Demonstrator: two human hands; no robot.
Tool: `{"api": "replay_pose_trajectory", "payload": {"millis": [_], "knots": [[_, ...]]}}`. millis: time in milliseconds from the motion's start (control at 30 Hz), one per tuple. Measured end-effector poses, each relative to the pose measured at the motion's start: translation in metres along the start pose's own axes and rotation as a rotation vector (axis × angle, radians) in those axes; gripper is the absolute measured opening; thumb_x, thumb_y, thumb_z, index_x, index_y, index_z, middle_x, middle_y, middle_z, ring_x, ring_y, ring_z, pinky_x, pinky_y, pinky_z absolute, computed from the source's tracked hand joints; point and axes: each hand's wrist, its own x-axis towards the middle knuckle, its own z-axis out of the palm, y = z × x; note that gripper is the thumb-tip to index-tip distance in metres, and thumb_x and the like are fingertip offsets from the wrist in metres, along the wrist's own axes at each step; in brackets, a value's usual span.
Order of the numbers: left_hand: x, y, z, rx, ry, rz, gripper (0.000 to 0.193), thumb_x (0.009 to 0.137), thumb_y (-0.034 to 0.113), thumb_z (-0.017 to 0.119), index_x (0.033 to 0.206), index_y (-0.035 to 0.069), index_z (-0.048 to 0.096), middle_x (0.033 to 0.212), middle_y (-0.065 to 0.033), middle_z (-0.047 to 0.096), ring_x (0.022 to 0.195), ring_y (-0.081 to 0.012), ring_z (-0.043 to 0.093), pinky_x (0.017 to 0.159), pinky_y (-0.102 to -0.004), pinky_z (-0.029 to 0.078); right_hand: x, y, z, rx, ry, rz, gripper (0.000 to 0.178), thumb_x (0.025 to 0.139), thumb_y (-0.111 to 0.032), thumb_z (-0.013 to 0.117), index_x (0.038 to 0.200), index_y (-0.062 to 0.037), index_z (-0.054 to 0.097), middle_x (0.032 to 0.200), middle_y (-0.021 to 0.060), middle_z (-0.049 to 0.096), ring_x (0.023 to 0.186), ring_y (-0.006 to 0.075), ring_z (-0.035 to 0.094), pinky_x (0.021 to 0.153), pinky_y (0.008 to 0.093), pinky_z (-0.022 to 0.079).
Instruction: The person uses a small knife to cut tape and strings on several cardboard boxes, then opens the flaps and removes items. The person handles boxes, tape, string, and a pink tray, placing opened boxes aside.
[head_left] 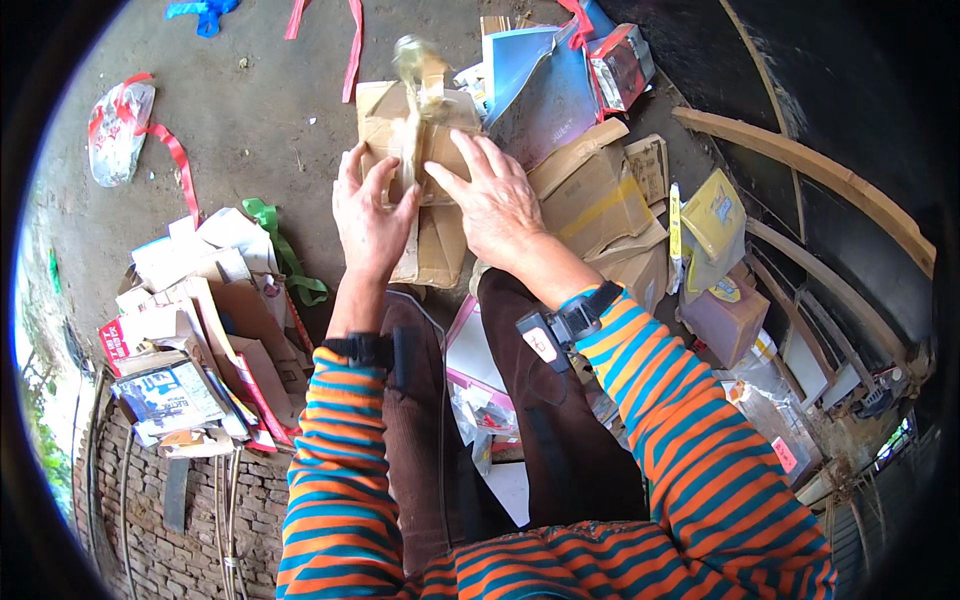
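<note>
A folded piece of brown cardboard [437,240] lies on the ground in front of my knees. Down its middle runs a crumpled strip of clear tape [411,125], whose far end is blurred by motion. My left hand [372,220] rests on the cardboard's left side, fingers bent and apart, with the thumb close to the tape. On the other side my right hand [492,205] presses down with its fingers spread, thumb and forefinger pointing toward the tape. Neither hand shows anything gripped.
A stack of flattened cartons [205,340] stands at the left. More brown cardboard [590,200] lies to the right, beside a yellow and purple box [725,300]. A blue sheet [520,70] is beyond. Red ribbon [178,160] and a plastic bag [120,140] lie far left.
</note>
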Motion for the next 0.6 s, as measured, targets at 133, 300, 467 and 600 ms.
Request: {"api": "replay_pose_trajectory", "payload": {"millis": [133, 300, 467, 600], "knots": [[-0.011, -0.041, -0.004, -0.245, 0.019, -0.516, 0.037, 0.088, 0.024, 0.073, 0.12, 0.006, 0.065, 0.13, -0.0097, 0.057, 0.113, -0.0219, 0.061, 0.091, -0.033, 0.051, -0.043, -0.001, -0.015, 0.147, -0.073, 0.15, 0.057, 0.081, -0.005, 0.06, 0.137, -0.0128, 0.054, 0.15, 0.0179, 0.038, 0.137, 0.036, 0.038, 0.111, 0.0468, 0.034], [-0.202, -0.103, -0.103, -0.415, -0.205, -0.496, 0.028, 0.098, 0.017, 0.059, 0.119, 0.0, 0.062, 0.111, -0.0104, 0.066, 0.103, -0.0206, 0.062, 0.091, -0.0319, 0.049, -0.131, 0.034, -0.069, 0.431, -0.427, 0.303, 0.035, 0.091, -0.018, 0.058, 0.124, -0.0099, 0.061, 0.114, 0.0184, 0.066, 0.108, 0.0379, 0.062, 0.09, 0.046, 0.05], [-0.5, -0.043, -0.244, -0.052, -1.176, -0.929, 0.021, 0.093, 0.022, 0.059, 0.101, 0.003, 0.062, 0.093, -0.0143, 0.066, 0.088, -0.0347, 0.066, 0.073, -0.0459, 0.053, -0.245, 0.097, -0.157, 0.243, -0.537, 0.563, 0.023, 0.093, -0.026, 0.056, 0.099, -0.0097, 0.071, 0.095, 0.017, 0.071, 0.091, 0.038, 0.066, 0.08, 0.044, 0.052], [-0.586, 0.013, -0.276, 0.033, -1.159, -1.007, 0.021, 0.092, 0.022, 0.059, 0.102, 0.003, 0.062, 0.093, -0.0147, 0.066, 0.088, -0.0349, 0.066, 0.074, -0.0459, 0.053, -0.324, 0.121, -0.228, 0.257, -0.291, 0.749, 0.024, 0.092, -0.019, 0.055, 0.104, -0.0037, 0.069, 0.095, 0.0179, 0.072, 0.089, 0.0327, 0.069, 0.082, 0.0392, 0.053]]}}
